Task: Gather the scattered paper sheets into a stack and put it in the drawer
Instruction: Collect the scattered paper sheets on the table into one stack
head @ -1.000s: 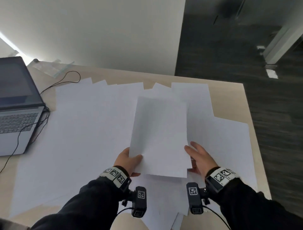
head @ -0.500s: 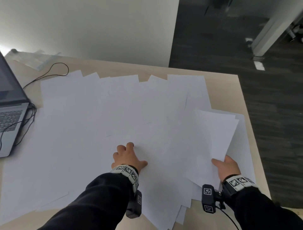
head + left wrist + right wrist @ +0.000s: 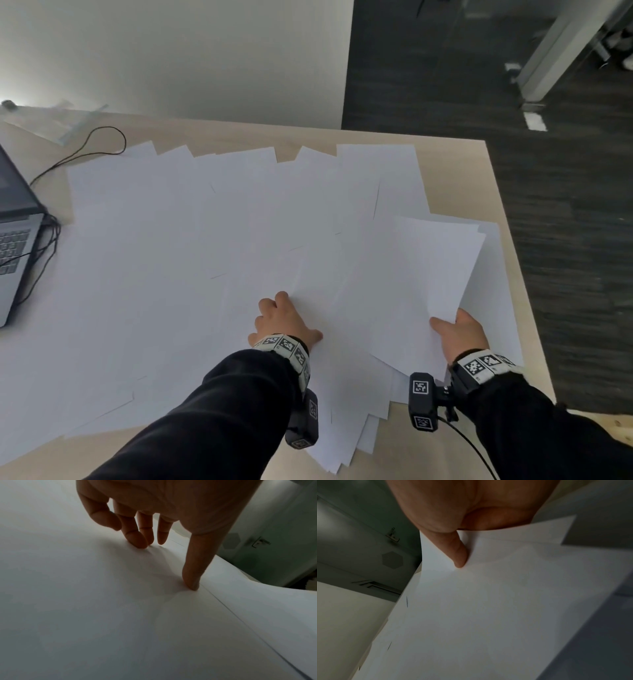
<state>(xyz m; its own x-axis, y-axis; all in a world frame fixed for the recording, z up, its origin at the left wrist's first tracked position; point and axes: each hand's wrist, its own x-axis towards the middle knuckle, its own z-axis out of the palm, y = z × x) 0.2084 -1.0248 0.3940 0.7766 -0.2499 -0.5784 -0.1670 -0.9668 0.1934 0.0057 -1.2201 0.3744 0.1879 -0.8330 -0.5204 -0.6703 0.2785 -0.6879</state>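
Observation:
Many white paper sheets (image 3: 205, 257) lie overlapping across the wooden desk (image 3: 455, 171). My right hand (image 3: 457, 330) pinches the near edge of a thin bundle of sheets (image 3: 428, 274), held just above the desk's right side. Its thumb (image 3: 460, 555) lies on top of the bundle (image 3: 488, 608); the fingers under it are hidden. My left hand (image 3: 284, 318) rests on a loose sheet (image 3: 329, 308) in the middle. Its bent fingertips (image 3: 140, 543) and thumb (image 3: 192, 582) press down on that sheet (image 3: 120, 615). No drawer is in view.
An open grey laptop (image 3: 13, 240) stands at the left edge, with a black cable (image 3: 102, 137) looping behind the sheets. A clear plastic sleeve (image 3: 58, 120) lies at the back left. The desk's right edge (image 3: 510, 260) drops to dark floor. A white wall stands behind the desk.
A second ago both hands held the bundle over the middle. The right hand carried it to the right alone, and the left hand came down onto the loose sheets.

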